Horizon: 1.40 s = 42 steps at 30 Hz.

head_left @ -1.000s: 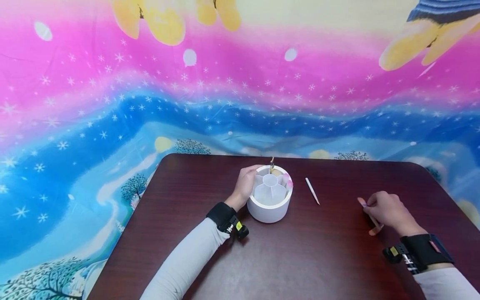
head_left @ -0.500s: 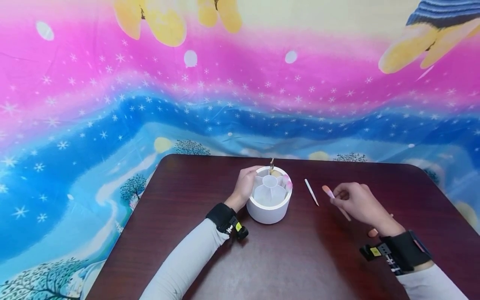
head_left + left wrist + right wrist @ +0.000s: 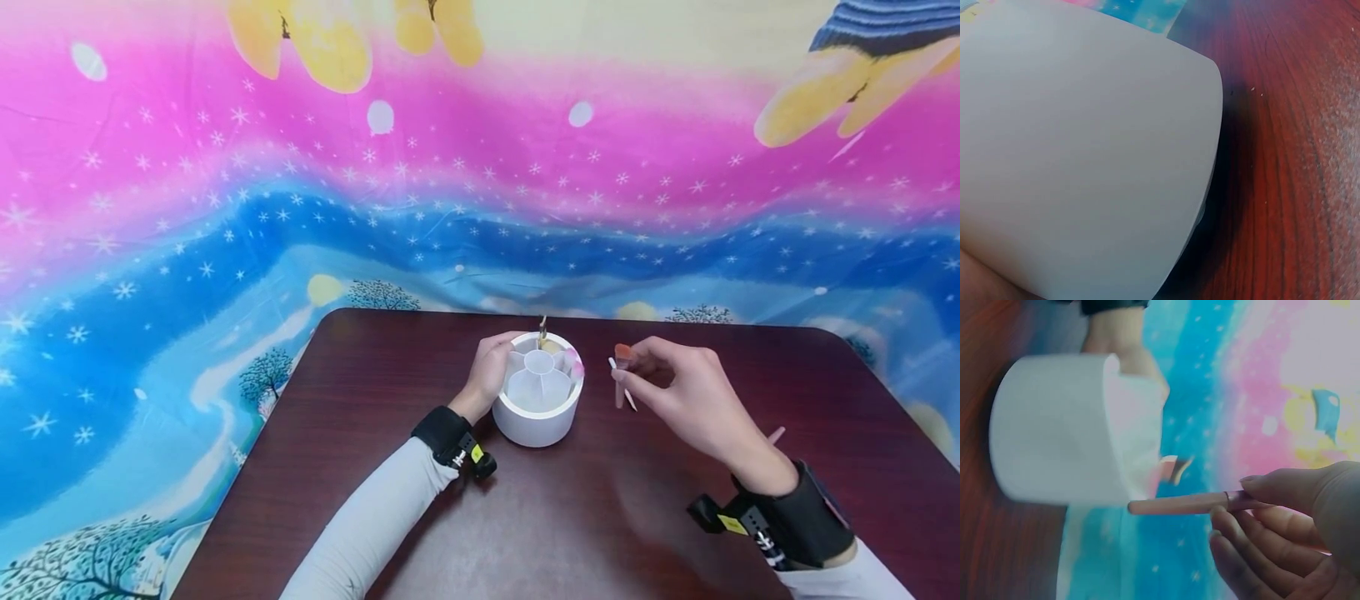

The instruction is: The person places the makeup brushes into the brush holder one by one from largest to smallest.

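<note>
Right hand's [image 3: 686, 392] grip is pinched on a slim pinkish, orange-bristled brush [image 3: 622, 353], bristles up, beside the round white compartmented container [image 3: 536, 430], which left hand's [image 3: 491, 373] grip clasps toward the bench's [image 3: 577, 517] far edge.

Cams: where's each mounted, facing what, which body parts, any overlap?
Head-worn, facing forward and down: white cylindrical divided holder, left hand, right hand, pale sleeves.
Worn on left wrist, facing holder's side close up; blurred skin lower left.
Worn on right wrist, facing right hand pinching pink-handled brush; holder, left hand beyond.
Shared by head and right wrist: holder, brush, hands.
</note>
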{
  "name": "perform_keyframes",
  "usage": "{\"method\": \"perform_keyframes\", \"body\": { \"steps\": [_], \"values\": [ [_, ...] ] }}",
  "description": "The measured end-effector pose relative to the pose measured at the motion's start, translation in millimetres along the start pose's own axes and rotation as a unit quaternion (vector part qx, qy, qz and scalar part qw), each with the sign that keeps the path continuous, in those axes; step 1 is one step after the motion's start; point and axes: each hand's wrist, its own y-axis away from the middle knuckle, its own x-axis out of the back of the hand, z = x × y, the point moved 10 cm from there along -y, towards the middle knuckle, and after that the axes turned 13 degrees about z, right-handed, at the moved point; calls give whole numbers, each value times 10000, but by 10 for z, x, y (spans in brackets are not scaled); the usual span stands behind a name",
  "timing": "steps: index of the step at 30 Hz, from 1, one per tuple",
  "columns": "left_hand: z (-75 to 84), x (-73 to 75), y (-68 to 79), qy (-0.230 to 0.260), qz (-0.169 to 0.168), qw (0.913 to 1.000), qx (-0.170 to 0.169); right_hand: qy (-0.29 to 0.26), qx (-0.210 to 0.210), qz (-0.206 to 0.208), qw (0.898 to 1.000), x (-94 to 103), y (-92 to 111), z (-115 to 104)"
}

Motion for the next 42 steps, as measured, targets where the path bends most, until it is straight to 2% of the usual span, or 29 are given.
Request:
{"method": "perform_keyframes", "body": {
  "steps": [6, 13, 17, 28, 33, 42],
  "values": [
    [-3, -7, 5, 60, -18, 10000, 15, -466, -182, 81, 9987, -58, -53, -144],
    [-24, -9, 18, 77, 55, 9999, 93, -661, -160, 89, 9976, -244, -64, -162],
    [-26, -11, 20, 105, 76, 9999, 85, -711, -107, -35, 9974, -380, -19, -149],
    [3, -20, 27, 59, -16, 10000, -36, -975, -388, -601, 9927, -643, 108, -83],
    [3, -24, 24, -13, -53, 10000, -42, -847, -319, -597, 9941, -605, 97, -35],
    [19, -7, 4, 64, -57, 10000, -52, -219, -269, -270, 9990, -299, 88, 187]
  ]
}}
